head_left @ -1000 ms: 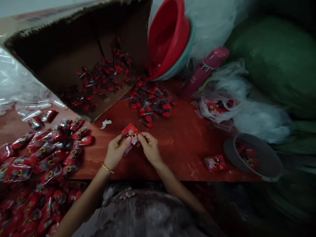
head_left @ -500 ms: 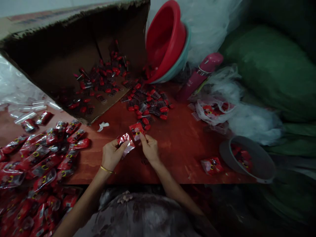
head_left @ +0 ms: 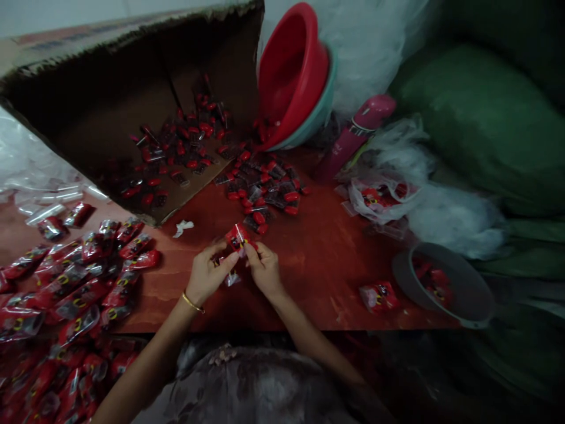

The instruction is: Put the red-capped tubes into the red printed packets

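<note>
My left hand point(head_left: 206, 272), with a gold bangle at the wrist, pinches a small red printed plastic packet; a clear end point(head_left: 232, 279) of plastic hangs under its fingers. From the other side, my right hand point(head_left: 265, 270) is closed on a shiny red packet point(head_left: 239, 235) with a dark and yellow print. The two hands meet at the fingertips, so I cannot tell where one packet ends and the other begins. Just beyond them lies a pile of small clear containers with red caps point(head_left: 265, 185).
An open cardboard box point(head_left: 189, 185) holds more red-capped containers. Filled red packets point(head_left: 83, 288) heap up at left. A red basin point(head_left: 309, 76) leans at the back beside a pink bottle point(head_left: 348, 138). At right are a plastic bag point(head_left: 375, 215) and a grey tub point(head_left: 406, 274).
My hands have come together; the two red packets, held apart before, now meet or overlap between my fingertips. The things on the table have stayed put.
</note>
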